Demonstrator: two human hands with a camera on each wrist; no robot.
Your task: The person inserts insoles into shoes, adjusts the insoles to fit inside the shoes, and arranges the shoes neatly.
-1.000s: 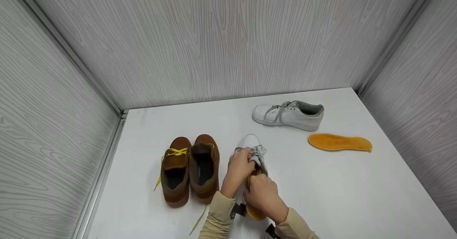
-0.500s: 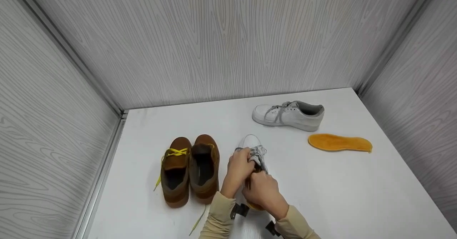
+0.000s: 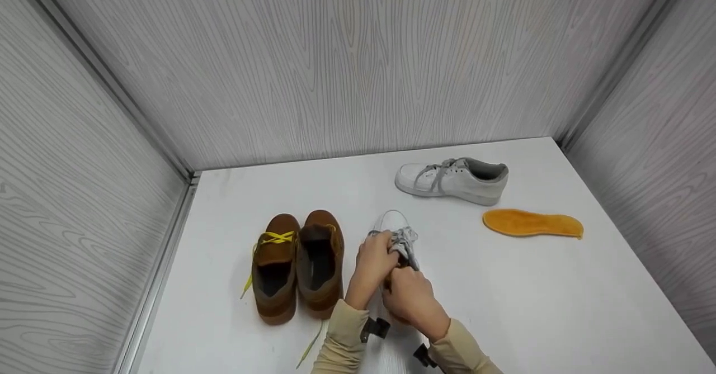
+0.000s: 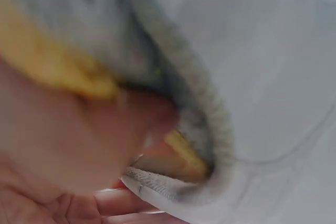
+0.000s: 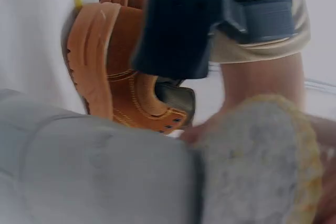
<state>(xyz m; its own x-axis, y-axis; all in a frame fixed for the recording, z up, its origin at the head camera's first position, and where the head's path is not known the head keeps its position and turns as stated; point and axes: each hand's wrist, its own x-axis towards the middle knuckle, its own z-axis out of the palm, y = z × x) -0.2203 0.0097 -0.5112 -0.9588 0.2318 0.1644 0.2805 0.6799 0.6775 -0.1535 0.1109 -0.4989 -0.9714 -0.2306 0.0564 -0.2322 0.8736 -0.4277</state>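
Observation:
A white shoe with grey laces (image 3: pixel 394 219) points toe-away at the middle of the table. At its laces and tongue, my left hand (image 3: pixel 373 265) grips it with curled fingers. Just behind, my right hand (image 3: pixel 415 302) holds a yellow fuzzy insole over the opening and covers most of it. Part of the insole (image 4: pixel 188 156) shows inside the shoe in the left wrist view, beside blurred fingers. Its grey underside (image 5: pixel 252 161) sticks out past the white heel (image 5: pixel 105 166) in the right wrist view. How far in its front end reaches is hidden.
Two brown shoes (image 3: pixel 320 301) stand side by side at the left, one with a yellow lace (image 3: pixel 277 237). A loose lace (image 3: pixel 309 345) lies near them. Another white shoe (image 3: pixel 475 188) is at the back right, with a second yellow insole (image 3: pixel 531 223) in front of it.
My right hand has shifted slightly forward, and the insole has slid deeper into the shoe, with less of it showing behind the hand. My left hand has stayed in place.

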